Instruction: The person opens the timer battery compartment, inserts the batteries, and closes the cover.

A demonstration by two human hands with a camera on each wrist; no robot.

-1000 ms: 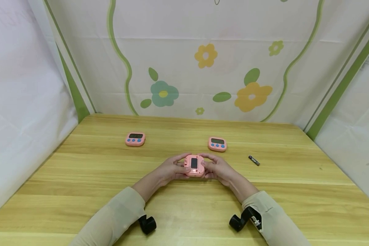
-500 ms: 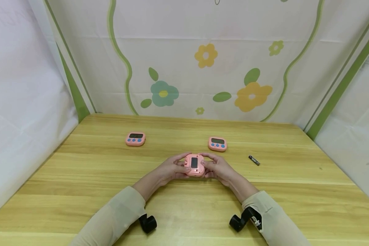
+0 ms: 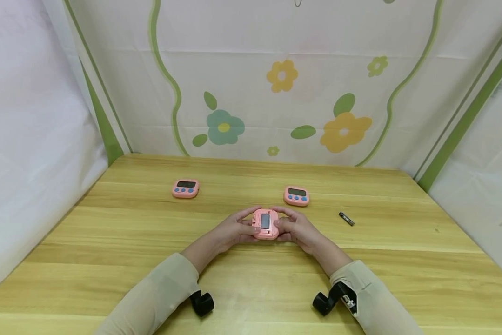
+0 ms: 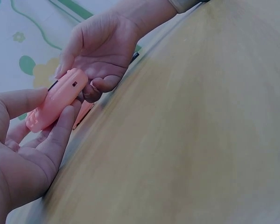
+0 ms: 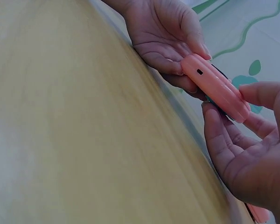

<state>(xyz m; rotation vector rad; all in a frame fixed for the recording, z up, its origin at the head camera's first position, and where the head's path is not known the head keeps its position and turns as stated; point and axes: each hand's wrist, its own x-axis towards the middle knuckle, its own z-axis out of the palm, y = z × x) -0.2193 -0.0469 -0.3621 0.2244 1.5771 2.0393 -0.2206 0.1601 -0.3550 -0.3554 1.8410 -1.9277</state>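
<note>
A pink digital timer [image 3: 271, 232] is held up between both hands, its back facing the head camera. A grey rectangular pad [image 3: 265, 221] sits in the middle of that back. The left hand [image 3: 233, 230] grips the timer's left side, thumb on the back and fingers beneath. From the other side the right hand [image 3: 297, 231] pinches it in the same way, its thumb [image 5: 256, 94] at the back's edge. In the left wrist view the timer [image 4: 60, 100] shows edge-on, with a small dark slot in its rim. Its screen side faces down, mostly hidden.
On the wooden table [image 3: 251, 288] two more pink timers lie screen up: one [image 3: 185, 189] at the back left, one [image 3: 296, 196] just beyond the right hand. A dark battery [image 3: 346, 218] lies farther right. A white flowered curtain [image 3: 251, 93] stands behind the table.
The pad on the timer's back has gone from dark to lighter grey as the timer tilts slightly. Both hands keep their hold, and the head view has shifted a little.
</note>
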